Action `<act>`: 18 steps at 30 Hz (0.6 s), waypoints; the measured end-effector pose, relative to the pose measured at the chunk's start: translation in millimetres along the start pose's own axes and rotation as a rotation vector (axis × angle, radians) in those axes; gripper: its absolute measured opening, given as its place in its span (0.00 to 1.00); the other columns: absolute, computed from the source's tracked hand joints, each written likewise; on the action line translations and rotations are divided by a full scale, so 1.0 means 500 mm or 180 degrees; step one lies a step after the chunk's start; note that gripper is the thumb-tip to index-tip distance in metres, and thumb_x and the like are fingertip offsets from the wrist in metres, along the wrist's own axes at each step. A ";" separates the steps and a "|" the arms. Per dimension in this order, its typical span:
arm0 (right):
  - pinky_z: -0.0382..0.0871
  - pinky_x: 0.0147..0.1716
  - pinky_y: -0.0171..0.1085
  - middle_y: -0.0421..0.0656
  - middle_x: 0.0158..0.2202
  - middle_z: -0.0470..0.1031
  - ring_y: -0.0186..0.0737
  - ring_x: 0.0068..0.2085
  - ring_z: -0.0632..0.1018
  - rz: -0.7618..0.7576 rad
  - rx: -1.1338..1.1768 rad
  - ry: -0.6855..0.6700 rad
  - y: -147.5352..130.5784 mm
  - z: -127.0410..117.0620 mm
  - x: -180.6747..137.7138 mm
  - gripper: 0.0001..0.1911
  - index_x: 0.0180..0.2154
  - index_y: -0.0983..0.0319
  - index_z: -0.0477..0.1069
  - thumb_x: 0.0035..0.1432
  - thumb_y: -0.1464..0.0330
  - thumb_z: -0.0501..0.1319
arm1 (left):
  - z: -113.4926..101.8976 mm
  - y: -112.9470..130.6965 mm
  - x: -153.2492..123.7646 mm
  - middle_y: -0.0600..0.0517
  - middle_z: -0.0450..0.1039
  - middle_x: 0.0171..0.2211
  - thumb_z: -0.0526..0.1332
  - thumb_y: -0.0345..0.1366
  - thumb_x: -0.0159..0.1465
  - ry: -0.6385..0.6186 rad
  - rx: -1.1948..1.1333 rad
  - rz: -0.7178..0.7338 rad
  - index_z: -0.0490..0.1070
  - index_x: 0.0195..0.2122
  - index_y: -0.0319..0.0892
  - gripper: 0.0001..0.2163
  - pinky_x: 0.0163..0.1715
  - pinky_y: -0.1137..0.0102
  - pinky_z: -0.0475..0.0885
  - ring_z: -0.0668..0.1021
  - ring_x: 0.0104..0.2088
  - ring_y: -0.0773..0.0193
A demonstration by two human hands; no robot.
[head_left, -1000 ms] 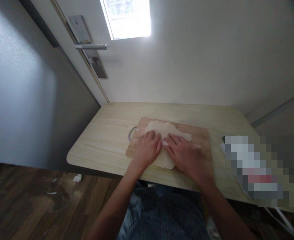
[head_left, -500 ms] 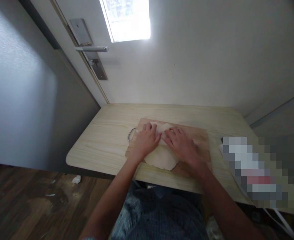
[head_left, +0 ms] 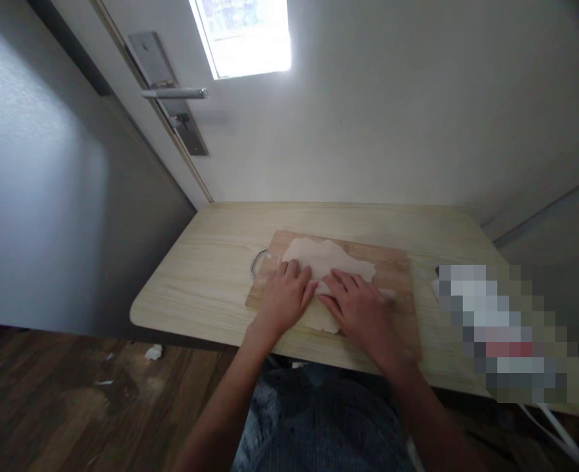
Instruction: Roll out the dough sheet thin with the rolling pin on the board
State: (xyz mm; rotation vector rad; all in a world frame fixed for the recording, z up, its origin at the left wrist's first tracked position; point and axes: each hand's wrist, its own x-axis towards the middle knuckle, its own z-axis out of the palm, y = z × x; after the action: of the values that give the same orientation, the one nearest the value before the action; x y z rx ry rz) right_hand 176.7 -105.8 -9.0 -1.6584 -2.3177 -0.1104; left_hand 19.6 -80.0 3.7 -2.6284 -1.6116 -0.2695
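A thin, pale sheet of dough (head_left: 313, 252) with an uneven edge lies on a wooden cutting board (head_left: 395, 265). Across it runs a slim, pale rolling pin (head_left: 322, 288), visible between my hands and past the right one. My left hand (head_left: 286, 292) is closed over the pin's left part, fingers bent and pointing away from me. My right hand (head_left: 353, 298) closes over its right part, thumb towards the middle. Both hands hide much of the pin and some of the dough's near half.
The board rests on a light wood table (head_left: 195, 262) with rounded corners, its metal handle (head_left: 256, 263) to the left. A blurred-out object (head_left: 496, 328) lies on the right, near white cables (head_left: 559, 432). Behind stands a pale door with a lever handle (head_left: 174, 94).
Both hands and the rolling pin have moved towards me over the dough. More of the dough's far part now shows, and less of its near part.
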 end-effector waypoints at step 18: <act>0.57 0.51 0.45 0.48 0.52 0.67 0.45 0.51 0.66 -0.0123 -0.0182 -0.0170 0.039 0.003 0.090 0.21 0.47 0.62 0.67 0.63 0.62 0.41 | 0.016 -0.035 0.103 0.46 0.65 0.44 0.43 0.40 0.66 -0.0002 -0.0176 0.0245 0.65 0.44 0.41 0.15 0.44 0.64 0.65 0.67 0.47 0.58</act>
State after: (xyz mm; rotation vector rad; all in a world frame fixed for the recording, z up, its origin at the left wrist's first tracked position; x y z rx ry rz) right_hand 181.4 -57.7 -0.1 -1.6634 -2.4082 -0.1435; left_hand 28.0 -25.9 3.6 -2.7241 -1.5203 -0.3141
